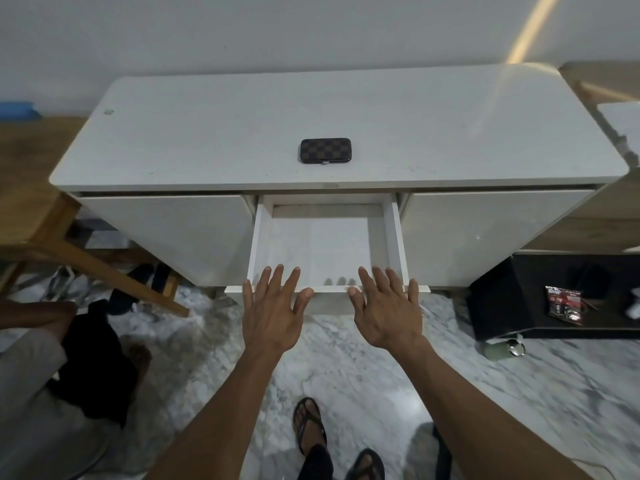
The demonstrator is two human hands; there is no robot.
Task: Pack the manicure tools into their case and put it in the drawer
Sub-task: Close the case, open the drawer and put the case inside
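Fingers [277, 278] of the left hand [272, 315] are spread and extended, gripping nothing; the tips lie over the front edge of the drawer [258, 244]. Fingers of the right hand [388, 313] are likewise spread and empty, over the same front edge. Both palms face down, side by side, apart from each other. The drawer is pulled out from the centre of the cabinet, between two closed white fronts; its white interior holds nothing visible. The case [325, 150], dark with a checkered pattern, is closed and lies flat on the white tabletop [173, 140], directly behind the drawer opening and well apart from both hands. Whether the tools are inside cannot be told. Below, sandalled feet [310, 424] stand on a marble-patterned floor [363, 368].
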